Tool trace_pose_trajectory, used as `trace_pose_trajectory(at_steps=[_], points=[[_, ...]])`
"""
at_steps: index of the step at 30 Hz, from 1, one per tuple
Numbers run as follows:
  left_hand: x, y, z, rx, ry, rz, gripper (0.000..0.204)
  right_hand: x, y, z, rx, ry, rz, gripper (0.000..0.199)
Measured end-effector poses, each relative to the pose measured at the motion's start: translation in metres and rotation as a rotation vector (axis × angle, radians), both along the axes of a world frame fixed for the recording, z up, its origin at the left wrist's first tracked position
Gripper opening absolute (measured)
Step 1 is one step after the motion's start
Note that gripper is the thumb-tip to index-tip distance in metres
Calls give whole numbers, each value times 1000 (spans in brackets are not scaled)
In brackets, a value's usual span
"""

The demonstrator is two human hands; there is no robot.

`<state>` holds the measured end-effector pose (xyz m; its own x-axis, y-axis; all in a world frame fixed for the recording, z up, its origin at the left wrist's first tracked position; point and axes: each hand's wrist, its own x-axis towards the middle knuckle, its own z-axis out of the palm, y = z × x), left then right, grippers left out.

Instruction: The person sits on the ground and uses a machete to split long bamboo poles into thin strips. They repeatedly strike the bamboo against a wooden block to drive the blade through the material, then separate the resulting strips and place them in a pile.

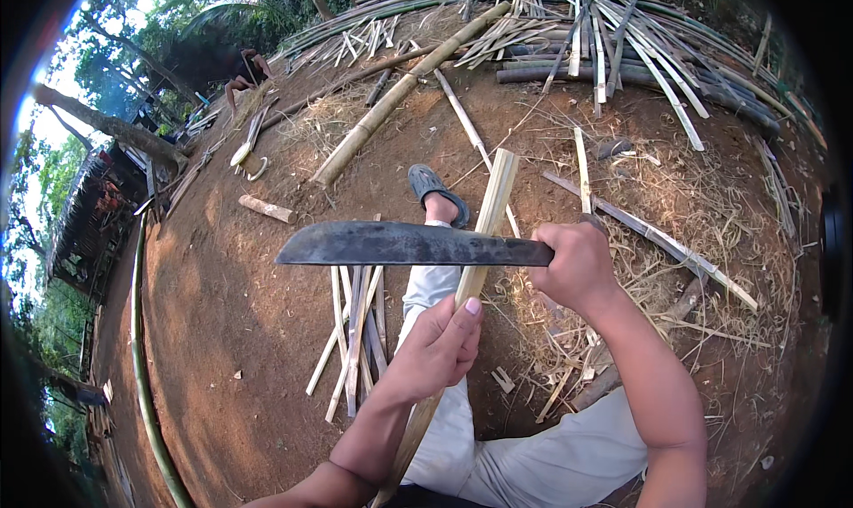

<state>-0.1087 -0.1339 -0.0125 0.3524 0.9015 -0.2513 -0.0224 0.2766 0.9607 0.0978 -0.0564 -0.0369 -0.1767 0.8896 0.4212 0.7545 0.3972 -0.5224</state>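
Our left grip (437,352) clasps the split bamboo (498,188), which slants up over our trousered leg (451,437) and is probably light, stiff and splintery, best held below the heavy-looking machete (382,244) crossing it, clenched at its handle end in our right grip (576,264)

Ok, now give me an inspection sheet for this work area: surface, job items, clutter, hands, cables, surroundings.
Surface: brown earth ground, patchily sunlit.
Job's things: machete crossing in front of a split bamboo piece; whether they touch, I can't tell.
Clutter: loose strips left of the legs; pale shavings to the right; strip pile farther ahead.
Hands: left hand grips the bamboo piece below the blade; right hand grips the machete.
Cables: nothing seen.
Surroundings: trees, thatched structure, another person partly visible.
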Motion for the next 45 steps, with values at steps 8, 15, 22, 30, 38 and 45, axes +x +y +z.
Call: trace_pose_trajectory(at_steps=[8, 15, 22, 30, 38, 45], points=[[4, 15, -7, 7, -3, 16, 31, 14, 23, -7, 68, -67, -84, 8], [-1, 8, -14, -110, -106, -60, 32, -3, -8, -12, 192, -97, 76, 10], [5, 2, -12, -63, -95, -57, 33, 29, 14, 14, -197, 207, -237, 21], [4, 10, -9, -124, -193, -92, 32, 12, -15, 1, 84, -11, 41, 14], [5, 7, -18, -134, -171, -88, 29, 0, -17, -8, 110, -16, 181, 6], [14, 1, -9, -103, -120, -79, 33, 36, 17, 7, -8, -59, -85, 10]])
